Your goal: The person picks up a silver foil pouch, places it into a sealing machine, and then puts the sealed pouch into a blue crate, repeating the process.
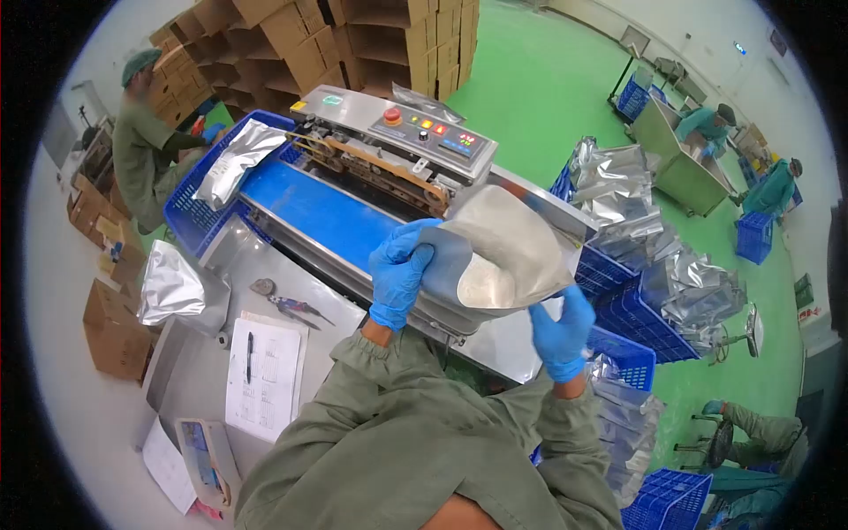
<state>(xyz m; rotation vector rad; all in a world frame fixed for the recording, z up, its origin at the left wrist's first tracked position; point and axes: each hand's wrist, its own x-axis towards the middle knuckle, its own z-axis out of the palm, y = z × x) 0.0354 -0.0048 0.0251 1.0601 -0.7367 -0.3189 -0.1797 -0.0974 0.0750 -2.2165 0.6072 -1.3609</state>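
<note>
An open foil bag [530,238] with pale contents showing inside is held in front of a belt sealing machine [397,132]. My left hand [399,269], in a blue glove, is closed on the bag's left edge. At its lower right corner, my right hand [564,331], also gloved in blue, grips the bag between thumb and fingers. The machine's blue belt [309,208] runs to the left of the bag. A silver bag [238,163] lies at the belt's far left end, over a blue crate [190,208].
Another silver bag [181,287] stands on the steel table [190,362] near papers [265,375], a pen and pliers. Blue crates [640,318] of foil bags stand at right. Cardboard boxes [380,44] are stacked behind; a person [146,150] sits at left, others work at right.
</note>
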